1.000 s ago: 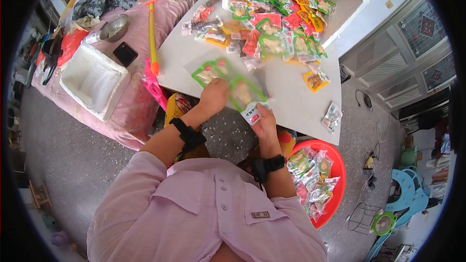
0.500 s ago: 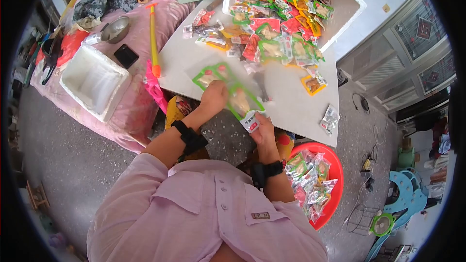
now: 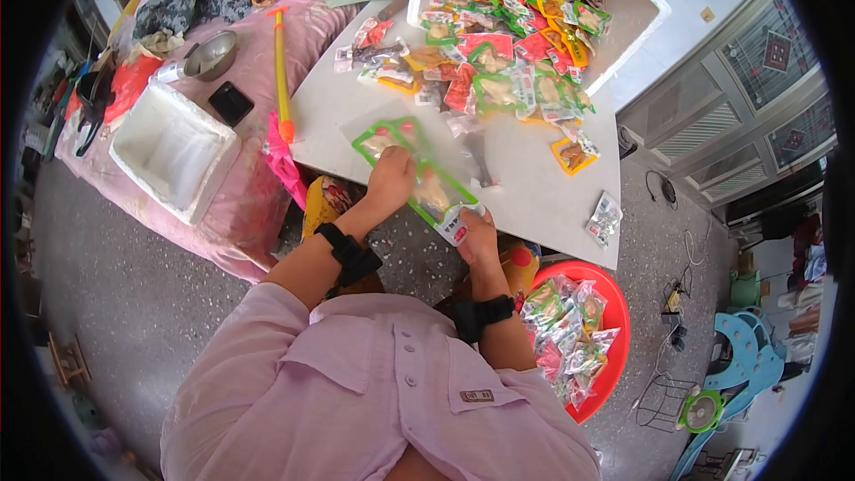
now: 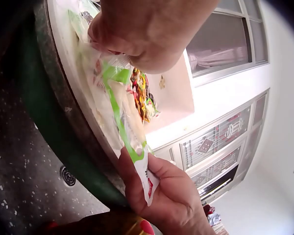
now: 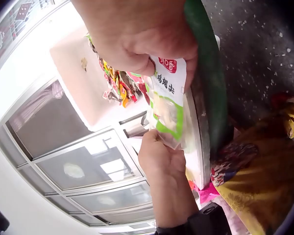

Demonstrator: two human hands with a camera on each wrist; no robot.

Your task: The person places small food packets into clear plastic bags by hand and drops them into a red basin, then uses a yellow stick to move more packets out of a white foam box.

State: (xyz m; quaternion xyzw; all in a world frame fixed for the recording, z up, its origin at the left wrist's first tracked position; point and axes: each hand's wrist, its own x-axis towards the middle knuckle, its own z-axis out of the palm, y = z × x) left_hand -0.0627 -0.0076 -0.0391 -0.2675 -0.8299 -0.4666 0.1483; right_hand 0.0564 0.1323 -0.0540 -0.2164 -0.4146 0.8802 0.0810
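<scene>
Above the table's near edge, my left hand (image 3: 392,180) grips clear-and-green snack packets near where two of them meet. One green-edged packet (image 3: 376,141) extends beyond that hand to the upper left. Another packet (image 3: 435,194), with pale meat pieces visible inside, spans the space between my hands. My right hand (image 3: 479,237) pinches its white printed end (image 5: 167,77) between thumb and fingers. In the left wrist view, this packet (image 4: 118,105) stretches from the curled left hand down to the right hand (image 4: 164,193). The left fingertips are partly hidden.
A white foam box (image 3: 637,13) on the table (image 3: 534,205) spills colourful packets across the top. A red basin (image 3: 614,347) of packets stands lower right. Another foam box (image 3: 174,147), a phone (image 3: 232,102) and a yellow tube (image 3: 281,80) lie on the pink bed at left.
My right hand has shifted slightly down with the white end of the packet, and the packet between the hands has tilted. My left hand has kept its grip almost in place.
</scene>
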